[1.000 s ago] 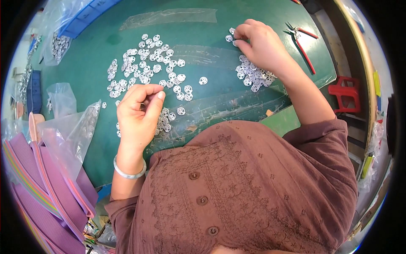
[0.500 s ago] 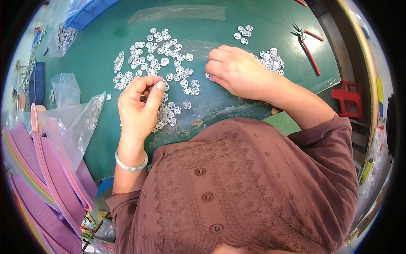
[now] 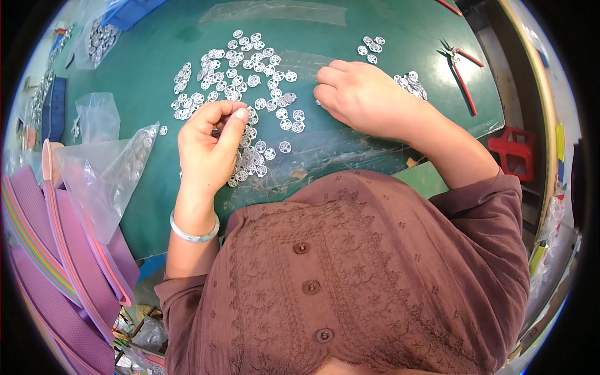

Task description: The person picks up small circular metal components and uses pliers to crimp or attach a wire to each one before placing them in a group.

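Observation:
Many small round silver openwork charms (image 3: pixel 253 81) lie scattered over the green table in front of me. My left hand (image 3: pixel 211 142), with a pale bangle (image 3: pixel 194 236) on the wrist, is at the near left of this spread. Its thumb and forefinger are pressed together in a pinch, and anything between them is too small to make out. My right hand (image 3: pixel 362 99) rests lower edge down, right of the spread, with fingers curled in and fingertips mostly hidden. A bit of silver shows beside its fingertips. Behind its wrist is a pile of similar charms (image 3: pixel 411 85).
A small group of charms (image 3: pixel 372 49) lies farther back. Red-handled pliers (image 3: pixel 459 72) lie at the right of the green table (image 3: pixel 156 206). Clear plastic bags (image 3: pixel 106 181) hang at the left edge beside a purple strapped item (image 3: pixel 75 250). A red stool (image 3: pixel 514 153) stands at right.
The whole view has shifted slightly, so the table and charms appear a little higher and farther right. Both hands keep nearly the same pose and place among the charms.

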Action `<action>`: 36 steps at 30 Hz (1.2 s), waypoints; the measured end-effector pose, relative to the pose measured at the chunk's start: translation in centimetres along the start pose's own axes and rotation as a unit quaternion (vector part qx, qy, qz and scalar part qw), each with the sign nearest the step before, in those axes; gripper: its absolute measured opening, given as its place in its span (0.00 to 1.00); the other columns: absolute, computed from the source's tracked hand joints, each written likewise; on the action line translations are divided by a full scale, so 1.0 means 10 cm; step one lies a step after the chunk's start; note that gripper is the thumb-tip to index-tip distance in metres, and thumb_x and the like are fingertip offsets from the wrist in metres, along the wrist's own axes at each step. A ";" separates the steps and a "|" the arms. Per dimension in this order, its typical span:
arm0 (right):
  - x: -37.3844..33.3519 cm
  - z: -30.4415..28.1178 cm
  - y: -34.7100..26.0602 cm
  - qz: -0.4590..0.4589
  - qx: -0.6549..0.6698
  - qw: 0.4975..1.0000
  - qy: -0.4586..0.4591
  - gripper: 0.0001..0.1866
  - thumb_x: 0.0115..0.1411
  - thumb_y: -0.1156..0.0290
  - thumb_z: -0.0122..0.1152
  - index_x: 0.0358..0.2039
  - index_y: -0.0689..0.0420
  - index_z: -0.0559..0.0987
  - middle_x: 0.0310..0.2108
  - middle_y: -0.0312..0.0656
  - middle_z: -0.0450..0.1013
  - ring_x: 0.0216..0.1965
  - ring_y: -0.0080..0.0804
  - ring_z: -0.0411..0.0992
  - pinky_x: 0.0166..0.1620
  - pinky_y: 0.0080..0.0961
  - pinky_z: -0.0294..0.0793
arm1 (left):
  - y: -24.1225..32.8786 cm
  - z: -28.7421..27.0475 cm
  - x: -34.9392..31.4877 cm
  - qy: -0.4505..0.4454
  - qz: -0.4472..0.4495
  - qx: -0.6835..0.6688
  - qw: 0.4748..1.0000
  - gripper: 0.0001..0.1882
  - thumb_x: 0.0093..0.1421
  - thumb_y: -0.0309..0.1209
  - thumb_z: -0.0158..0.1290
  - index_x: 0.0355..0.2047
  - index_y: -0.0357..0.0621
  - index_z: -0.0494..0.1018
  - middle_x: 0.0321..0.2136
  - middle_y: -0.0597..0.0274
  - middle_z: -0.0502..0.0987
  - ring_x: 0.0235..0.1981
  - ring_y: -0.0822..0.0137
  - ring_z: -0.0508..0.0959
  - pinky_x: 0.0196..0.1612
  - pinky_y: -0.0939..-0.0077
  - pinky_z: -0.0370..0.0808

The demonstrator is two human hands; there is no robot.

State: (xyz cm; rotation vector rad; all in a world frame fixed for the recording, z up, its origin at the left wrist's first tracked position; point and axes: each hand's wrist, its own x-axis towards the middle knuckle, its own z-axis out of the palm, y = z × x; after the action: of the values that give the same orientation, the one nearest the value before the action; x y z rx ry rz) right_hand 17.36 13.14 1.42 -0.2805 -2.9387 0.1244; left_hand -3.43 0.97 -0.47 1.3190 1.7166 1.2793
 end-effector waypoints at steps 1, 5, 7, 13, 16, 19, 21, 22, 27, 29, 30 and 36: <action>-0.01 -0.04 -0.01 -0.007 -0.013 1.000 -0.015 0.04 0.42 0.74 0.50 0.19 0.60 0.70 0.23 0.40 0.66 0.29 0.34 0.67 0.31 0.26 0.70 | -0.01 0.00 0.00 -0.001 0.004 -0.007 1.000 0.05 0.50 0.24 0.52 0.27 0.36 0.73 0.21 0.67 0.70 0.19 0.81 0.65 0.24 0.88 0.64; -0.10 -0.19 0.03 -0.005 -0.046 0.998 -0.054 0.04 0.40 0.74 0.51 0.18 0.60 0.71 0.21 0.39 0.66 0.29 0.35 0.68 0.31 0.27 0.70 | -0.01 -0.02 -0.01 0.003 -0.003 -0.019 1.000 0.05 0.50 0.24 0.52 0.27 0.36 0.73 0.22 0.67 0.71 0.20 0.81 0.65 0.24 0.88 0.64; -0.21 -0.29 0.06 0.022 -0.064 0.993 -0.099 0.03 0.39 0.75 0.52 0.17 0.59 0.70 0.20 0.39 0.66 0.28 0.35 0.68 0.31 0.27 0.70 | 0.00 -0.02 -0.02 0.004 -0.006 -0.022 1.000 0.05 0.50 0.24 0.52 0.27 0.36 0.73 0.22 0.68 0.71 0.20 0.81 0.65 0.24 0.88 0.64; -0.11 -0.24 -0.10 0.041 0.023 0.998 -0.030 0.04 0.40 0.73 0.54 0.16 0.57 0.70 0.19 0.41 0.65 0.27 0.38 0.68 0.30 0.30 0.69 | -0.01 -0.01 -0.02 -0.007 -0.005 -0.024 1.000 0.05 0.50 0.24 0.52 0.27 0.36 0.73 0.21 0.68 0.71 0.20 0.82 0.66 0.24 0.88 0.64; 0.04 -0.02 -0.29 0.003 0.113 0.993 0.044 0.03 0.40 0.73 0.53 0.15 0.59 0.70 0.20 0.40 0.65 0.28 0.37 0.67 0.30 0.30 0.68 | -0.03 -0.02 -0.01 -0.007 -0.012 -0.035 0.999 0.05 0.50 0.25 0.52 0.28 0.36 0.73 0.20 0.69 0.71 0.20 0.82 0.65 0.23 0.88 0.64; 0.11 0.12 -0.31 -0.015 0.081 0.996 0.039 0.04 0.40 0.73 0.51 0.15 0.59 0.70 0.21 0.39 0.65 0.28 0.35 0.67 0.30 0.28 0.68 | -0.02 -0.05 -0.01 -0.005 -0.036 -0.045 0.998 0.05 0.51 0.25 0.52 0.28 0.36 0.73 0.20 0.70 0.70 0.19 0.83 0.65 0.23 0.88 0.64; 0.12 0.15 -0.29 -0.036 0.083 0.995 0.038 0.04 0.40 0.72 0.51 0.15 0.59 0.70 0.20 0.39 0.65 0.28 0.35 0.66 0.30 0.27 0.67 | -0.02 -0.05 -0.02 -0.005 -0.053 -0.049 0.997 0.05 0.51 0.25 0.52 0.28 0.36 0.73 0.19 0.71 0.70 0.19 0.83 0.65 0.23 0.89 0.64; 0.12 0.16 -0.28 -0.055 0.085 0.994 0.039 0.04 0.40 0.72 0.50 0.15 0.59 0.70 0.20 0.39 0.65 0.27 0.34 0.66 0.30 0.26 0.67 | -0.02 -0.05 -0.01 -0.004 -0.049 -0.047 0.998 0.05 0.51 0.25 0.52 0.28 0.36 0.73 0.19 0.71 0.70 0.19 0.83 0.65 0.23 0.89 0.64; 0.11 0.19 -0.26 -0.120 0.028 0.991 0.062 0.04 0.40 0.72 0.50 0.17 0.59 0.69 0.21 0.39 0.63 0.27 0.33 0.65 0.29 0.26 0.67 | -0.02 -0.04 -0.03 0.002 -0.032 -0.042 0.999 0.05 0.51 0.25 0.52 0.28 0.36 0.73 0.19 0.72 0.70 0.19 0.83 0.65 0.23 0.89 0.64; 0.10 0.21 -0.24 -0.133 0.026 0.988 0.075 0.05 0.40 0.72 0.51 0.18 0.59 0.69 0.21 0.39 0.63 0.27 0.33 0.65 0.29 0.26 0.67 | -0.02 -0.04 -0.02 -0.004 -0.048 -0.054 0.997 0.05 0.51 0.25 0.52 0.28 0.36 0.73 0.19 0.71 0.70 0.19 0.83 0.66 0.23 0.89 0.64; 0.10 0.21 -0.22 -0.128 0.054 0.988 0.071 0.06 0.40 0.73 0.52 0.22 0.61 0.69 0.22 0.40 0.63 0.27 0.34 0.64 0.30 0.27 0.67 | -0.02 -0.04 -0.02 -0.003 -0.048 -0.054 0.997 0.05 0.51 0.25 0.52 0.28 0.36 0.73 0.19 0.71 0.70 0.19 0.83 0.66 0.23 0.89 0.64; 0.18 0.15 -0.25 -0.066 0.129 0.988 0.059 0.06 0.43 0.74 0.54 0.23 0.61 0.70 0.23 0.41 0.64 0.28 0.36 0.65 0.31 0.28 0.67 | -0.02 -0.04 -0.03 0.008 -0.031 -0.048 0.998 0.05 0.51 0.24 0.52 0.28 0.36 0.73 0.20 0.70 0.71 0.20 0.83 0.66 0.24 0.89 0.65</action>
State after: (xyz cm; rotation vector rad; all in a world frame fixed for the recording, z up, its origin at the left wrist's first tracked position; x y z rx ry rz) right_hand 14.88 10.96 0.47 -0.0526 -2.7717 0.4485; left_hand -3.73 0.59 -0.55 1.1938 1.6715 1.3234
